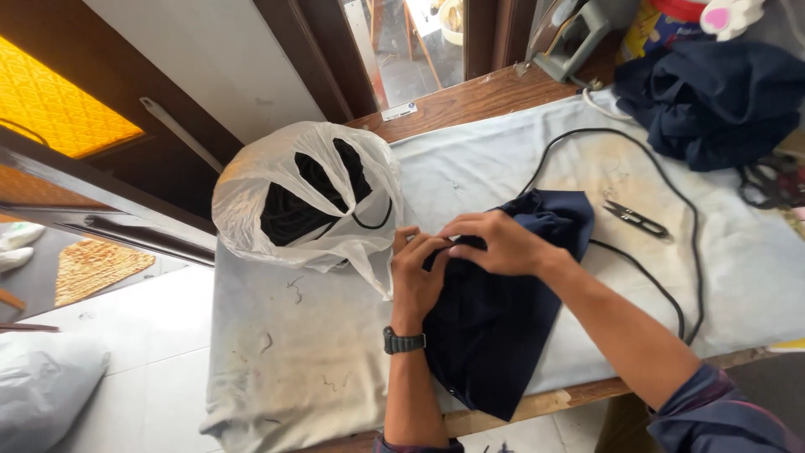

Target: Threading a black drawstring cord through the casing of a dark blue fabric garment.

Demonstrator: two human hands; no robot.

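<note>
Item 1: dark navy garment (495,335), lying on a pale stained cloth (319,352) that covers a wooden table (470,96). Its upper end is bunched under both hands; its lower end reaches the table's near edge.

Item 2: left hand (415,273), wristwatch (403,341) on the wrist. Fingers curled shut, pinching a fold of the navy garment at its upper left edge.

Item 3: right hand (495,243), laid across the garment's top, just beside and touching the left hand. Fingers bent down and pressed onto the fabric; whether they pinch it cannot be told.

Item 4: white plastic bag (306,197), just left of the hands, mouth open, holding a coil of black cord (293,214).

Item 5: black cable (671,252), looping across the cloth to the right of the garment.

Item 6: small thread snips (636,218), inside the cable loop, near the garment's upper right.

Item 7: heap of dark navy fabric (713,101), far right corner, well apart from the hands.

Item 8: black scissors (767,184), beside that heap, at the right edge.
</note>
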